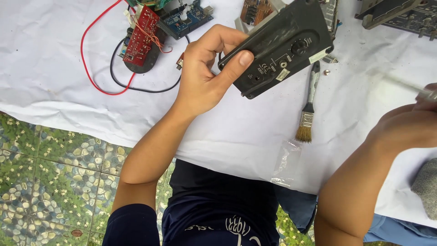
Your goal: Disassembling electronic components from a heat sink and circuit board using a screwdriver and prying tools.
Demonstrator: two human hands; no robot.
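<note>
Black panel [278, 45], oblong, scuffed, with a round knob and small labels, is raised over the white-clothed worktop [227, 127], clamped by the left hand [205, 73]. Right hand [409, 123] is closed on a thin blurred tool [405, 84]. Circuit boards [154, 32], brush [308, 107], clear bag [286, 164] and screw [326, 72] lie nearby.

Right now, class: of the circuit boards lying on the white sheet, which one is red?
The red board at the upper left, resting on a black round base with red and black wires looping from it. The board beside it is blue; another is brown.
</note>
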